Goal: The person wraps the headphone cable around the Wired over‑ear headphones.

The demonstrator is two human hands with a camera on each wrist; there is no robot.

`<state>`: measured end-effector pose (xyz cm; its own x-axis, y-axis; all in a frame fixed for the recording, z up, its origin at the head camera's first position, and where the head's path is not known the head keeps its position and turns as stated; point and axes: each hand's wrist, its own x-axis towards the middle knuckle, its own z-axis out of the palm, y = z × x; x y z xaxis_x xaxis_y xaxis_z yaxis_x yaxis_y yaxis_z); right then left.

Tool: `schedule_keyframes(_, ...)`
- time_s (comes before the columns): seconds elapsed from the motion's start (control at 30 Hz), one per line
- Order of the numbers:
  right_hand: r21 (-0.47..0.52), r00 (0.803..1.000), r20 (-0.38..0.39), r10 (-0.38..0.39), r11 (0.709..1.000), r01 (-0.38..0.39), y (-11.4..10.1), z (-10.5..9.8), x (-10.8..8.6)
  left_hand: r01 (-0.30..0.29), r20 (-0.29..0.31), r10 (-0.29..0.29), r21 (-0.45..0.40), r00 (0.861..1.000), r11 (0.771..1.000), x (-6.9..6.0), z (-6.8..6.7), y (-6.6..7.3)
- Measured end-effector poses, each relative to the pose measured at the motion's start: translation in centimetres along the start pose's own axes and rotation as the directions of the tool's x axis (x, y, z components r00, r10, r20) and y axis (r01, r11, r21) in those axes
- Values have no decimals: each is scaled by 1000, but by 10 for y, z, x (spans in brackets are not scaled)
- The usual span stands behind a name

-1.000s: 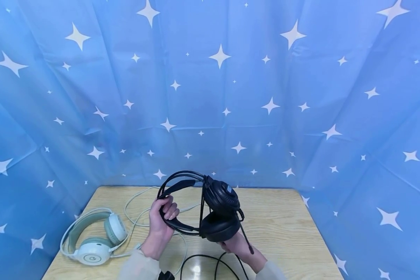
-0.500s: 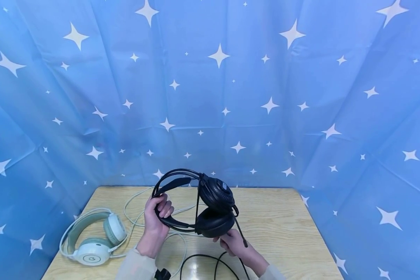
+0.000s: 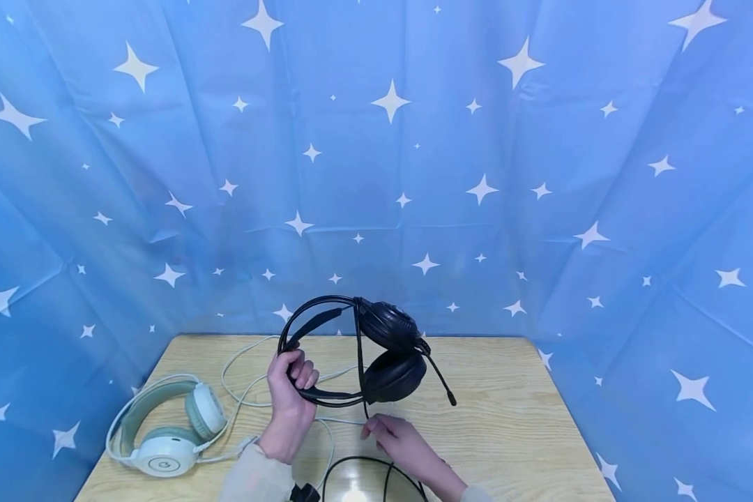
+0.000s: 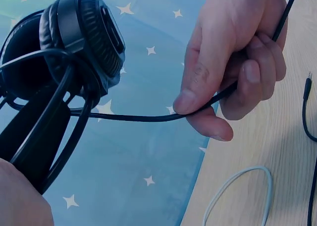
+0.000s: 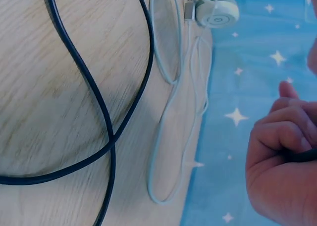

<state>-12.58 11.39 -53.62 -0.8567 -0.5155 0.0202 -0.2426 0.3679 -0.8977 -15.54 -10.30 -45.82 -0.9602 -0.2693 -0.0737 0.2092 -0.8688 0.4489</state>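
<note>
The person's left hand (image 3: 293, 390) grips the black headset (image 3: 385, 326) by its headband (image 3: 321, 321), holding it on its side above the wooden surface (image 3: 502, 397). Just below the ear cups (image 3: 394, 376), the right hand (image 3: 403, 444) pinches the black cable (image 4: 148, 119); from the left wrist I see it also passing through the curled fingers (image 4: 254, 76). Only the head view catches the microphone (image 3: 452, 398) jutting past the cups. A plug (image 4: 307, 88) with a metal tip appears in the left wrist view alone. The right wrist view shows black cable crossing itself near a pale cable (image 5: 159, 202), while the head view takes in the whole pale headphones (image 3: 166, 455).
</note>
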Motion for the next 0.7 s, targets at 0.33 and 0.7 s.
schedule_keyframes(0.33, -34, 973, 6, -230, 972, 231, -10, 5, -8, -19, -123, 38, 147, 992, 989, 3, -4, -4)
schedule_keyframes(0.7, 162, 991, 111, -69, 986, 51, -31, -6, -13, -168, -71, 207, 364, 976, 916, 5, -8, -16)
